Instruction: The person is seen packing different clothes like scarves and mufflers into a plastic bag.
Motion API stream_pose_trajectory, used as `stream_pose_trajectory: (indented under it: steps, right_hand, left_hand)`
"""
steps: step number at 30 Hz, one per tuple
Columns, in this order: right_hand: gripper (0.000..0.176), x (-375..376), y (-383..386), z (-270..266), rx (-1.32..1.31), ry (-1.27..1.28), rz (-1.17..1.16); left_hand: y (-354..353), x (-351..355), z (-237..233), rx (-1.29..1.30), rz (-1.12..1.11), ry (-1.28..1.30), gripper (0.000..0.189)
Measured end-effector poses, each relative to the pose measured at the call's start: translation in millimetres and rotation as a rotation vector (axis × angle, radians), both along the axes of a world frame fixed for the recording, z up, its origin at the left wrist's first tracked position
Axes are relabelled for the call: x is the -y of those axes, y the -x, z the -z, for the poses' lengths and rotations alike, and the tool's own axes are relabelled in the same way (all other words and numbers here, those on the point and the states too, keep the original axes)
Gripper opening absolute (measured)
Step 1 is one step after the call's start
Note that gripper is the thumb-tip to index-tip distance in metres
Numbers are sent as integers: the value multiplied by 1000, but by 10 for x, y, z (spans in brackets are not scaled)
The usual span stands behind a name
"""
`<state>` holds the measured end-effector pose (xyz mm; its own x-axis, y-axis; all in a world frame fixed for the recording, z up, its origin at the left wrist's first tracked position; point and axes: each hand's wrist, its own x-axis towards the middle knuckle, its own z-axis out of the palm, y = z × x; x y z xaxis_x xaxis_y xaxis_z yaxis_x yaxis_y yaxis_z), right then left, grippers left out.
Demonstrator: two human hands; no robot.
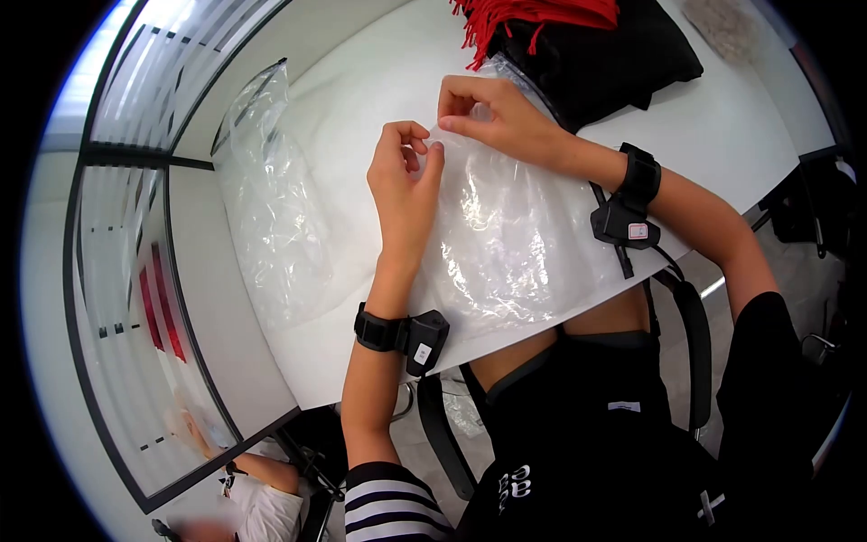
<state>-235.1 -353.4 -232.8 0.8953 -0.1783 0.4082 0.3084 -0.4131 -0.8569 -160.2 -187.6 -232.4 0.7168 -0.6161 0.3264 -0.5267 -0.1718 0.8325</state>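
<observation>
White tabletop (352,361) spreads under both hands, and a clear plastic bag (497,244) lies directly beneath the fingers, reaching back toward the table's front edge. The left hand (404,185) is half curled, thumb and forefinger a little apart, with no film seen caught between them. The right hand (506,117) bends its forefinger close to its thumb at the bag's far end; whether they pinch film, I cannot tell.

Thin, slick film could slide from light fingertips or cling to itself, and a hard pull could stretch or tear it. Behind the fingers, the wrist units (424,343) (623,221) might snag its loose folds. Just beyond the right fingers, folded black fabric (605,72) with red fringe (542,14) could be nudged, its strands tangling. Left of the left fingers lies another clear bag (271,199); farther out, past the partition (167,271), is a co-worker (266,492).

White stickers on the wrist units are too small to read, and white lettering (517,481) on the black top is unclear.
</observation>
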Motion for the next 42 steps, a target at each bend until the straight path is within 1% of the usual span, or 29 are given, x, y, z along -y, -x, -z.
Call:
stream_pose_trajectory:
  steps: [4, 7, 10, 13, 15, 16, 19, 25, 27, 30, 34, 36, 37, 39, 42]
  right_hand:
    - [17, 2, 8, 0, 21, -5, -11]
    - [16, -1, 6, -8, -28, -21, 3]
    - [12, 6, -17, -15, -5, -30, -69]
    - [16, 16, -14, -16, -57, 13, -91]
    - [21, 22, -35, 18, 21, 54, -143]
    - [21, 22, -35, 31, 20, 51, -141]
    - [19, 29, -32, 28, -43, 1, -154]
    - [18, 28, -18, -8, -40, 76, -141]
    - [14, 39, -2, -22, -33, 107, -176]
    - [11, 30, 19, -39, -40, 46, -231]
    - [10, 24, -2, -7, -31, 59, -260]
    - [16, 7, 7, -17, -59, 121, -291]
    - [16, -1, 10, -26, -59, 122, -292]
    - [22, -17, 15, -42, -64, 141, -296]
    - [24, -17, 20, -59, -95, 86, -314]
  left_hand:
    - [11, 9, 11, -13, 4, 20, 14]
    - [15, 8, -5, -7, -5, 2, 14]
    - [12, 6, 4, -7, -11, 3, 14]
    - [21, 1, 7, -19, -19, -1, 13]
    - [18, 0, 14, -19, -10, -7, 12]
    - [15, 2, 19, -17, -2, -11, 11]
    - [4, 8, 35, -35, 12, 10, 9]
    - [28, -6, -24, -88, -20, 5, 5]
    - [35, -3, -32, -88, -26, 4, 5]
    - [26, -16, -26, -86, -24, -12, 7]
    - [-10, -16, 6, -118, -17, -2, 11]
    - [-6, -18, 16, -124, -9, 7, 11]
    - [-1, -15, 19, -130, 0, 13, 11]
    - [6, -11, 23, -126, 5, 24, 12]
    - [15, -4, 21, -123, 12, 25, 12]
